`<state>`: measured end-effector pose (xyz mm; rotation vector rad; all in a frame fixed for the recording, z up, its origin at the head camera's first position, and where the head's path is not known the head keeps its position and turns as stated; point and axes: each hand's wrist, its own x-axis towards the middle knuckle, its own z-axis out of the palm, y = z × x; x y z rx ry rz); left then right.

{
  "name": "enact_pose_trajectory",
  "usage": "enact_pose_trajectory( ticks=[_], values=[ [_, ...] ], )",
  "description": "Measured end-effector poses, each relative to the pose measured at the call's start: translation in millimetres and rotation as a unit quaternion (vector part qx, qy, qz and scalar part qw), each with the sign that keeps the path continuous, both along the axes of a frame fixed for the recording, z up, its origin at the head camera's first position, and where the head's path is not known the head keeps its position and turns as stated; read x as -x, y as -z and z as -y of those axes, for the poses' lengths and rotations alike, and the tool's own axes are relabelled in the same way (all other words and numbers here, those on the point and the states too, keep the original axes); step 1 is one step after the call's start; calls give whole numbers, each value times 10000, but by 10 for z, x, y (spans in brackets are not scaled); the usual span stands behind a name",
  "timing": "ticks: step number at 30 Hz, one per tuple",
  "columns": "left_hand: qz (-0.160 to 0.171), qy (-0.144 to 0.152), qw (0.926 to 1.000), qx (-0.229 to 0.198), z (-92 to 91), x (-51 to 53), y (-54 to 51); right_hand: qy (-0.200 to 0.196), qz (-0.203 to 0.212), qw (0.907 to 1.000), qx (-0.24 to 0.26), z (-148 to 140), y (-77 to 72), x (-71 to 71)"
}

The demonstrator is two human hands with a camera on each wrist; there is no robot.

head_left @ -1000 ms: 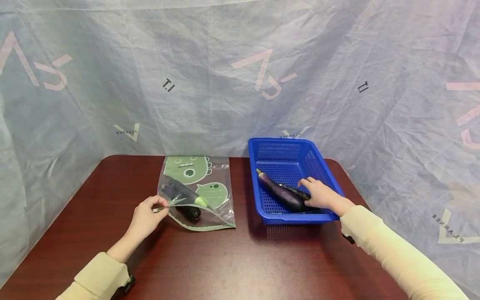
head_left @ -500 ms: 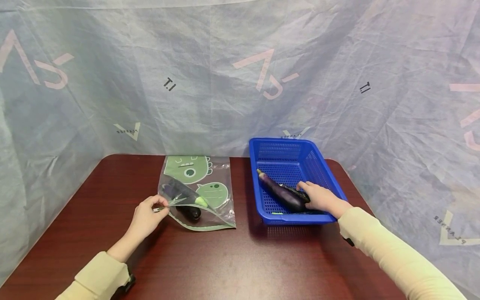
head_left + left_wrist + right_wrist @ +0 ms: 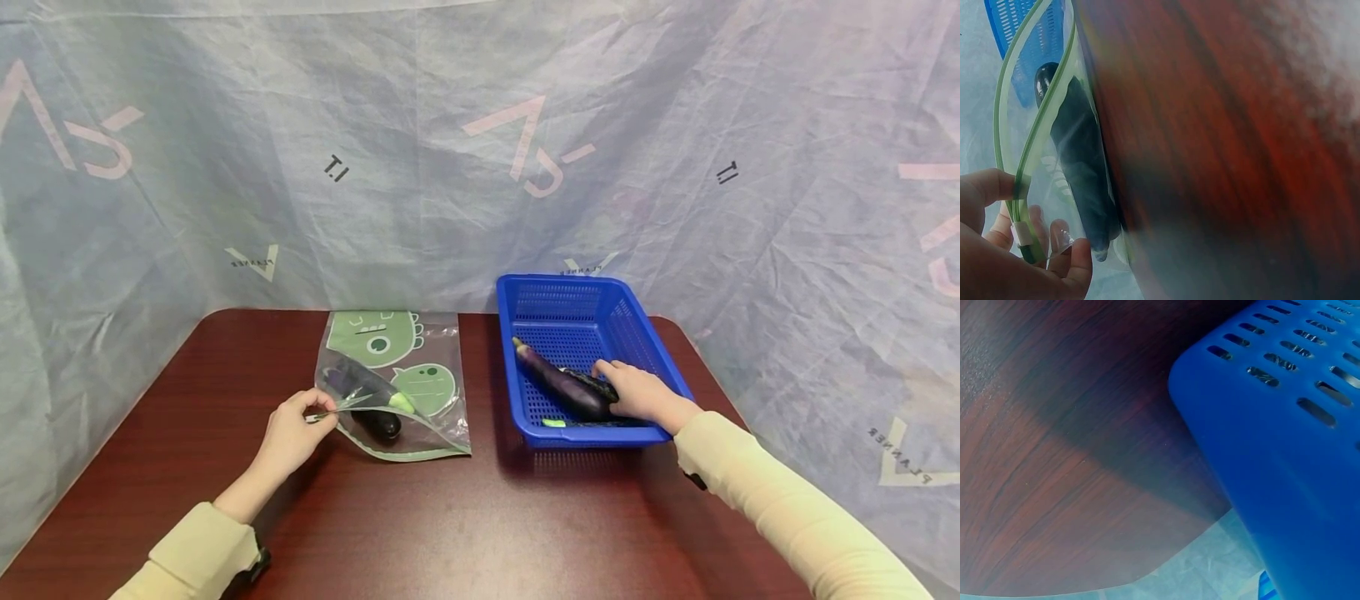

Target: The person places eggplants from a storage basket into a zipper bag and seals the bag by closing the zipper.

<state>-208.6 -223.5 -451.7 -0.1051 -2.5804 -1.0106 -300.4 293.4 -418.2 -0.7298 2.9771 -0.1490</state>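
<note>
While pinching the green-edged mouth of a clear zip bag point(image 3: 405, 457) between thumb and fingers of the left hand point(image 3: 297, 427), reaching with the right hand point(image 3: 641, 393) down into a blue perforated basket point(image 3: 555, 302). Bending the right fingers over a dark, shiny thing point(image 3: 591, 384) in there, just beside the thick end of a long purple eggplant point(image 3: 558, 383); cannot tell whether gripping or only touching. Can also make out a small bright green piece point(image 3: 553, 423) by the basket's front wall. Inside the bag, flat on the reddish table point(image 3: 465, 533) to the left of the basket, can see a dark vegetable point(image 3: 360, 382) with a pale green tip through the film, plus a rounded glossy end point(image 3: 386, 425) at the gaping mouth; cannot tell whether of one piece or two. On the film, printed in green with cartoon creatures point(image 3: 435, 396). On the grey backdrop point(image 3: 420, 208), can read PLANNER, reversed, across pale V shapes point(image 3: 255, 263), and a slanted T, dot and I in dark lettering point(image 3: 336, 168), near large pink strokes point(image 3: 529, 137).
</note>
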Motion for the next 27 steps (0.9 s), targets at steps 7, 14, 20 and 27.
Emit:
enact_pose_trajectory(
  ticks=[7, 14, 20, 27],
  values=[
    [17, 2, 10000, -39, -3, -12, -7, 20, -29, 10000, 59, -4, -18, -2],
    [30, 12, 10000, -24, 12, -1, 7, -46, -128, 9998, 126, 15, -85, -20],
    [-12, 25, 10000, -5, 20, 6, 7, -55, -101, 9999, 28, 40, -172, -28],
    [58, 44, 10000, -22, 20, 2, -19, -62, -30, 10000, -69, 99, -343, -20]
  ],
)
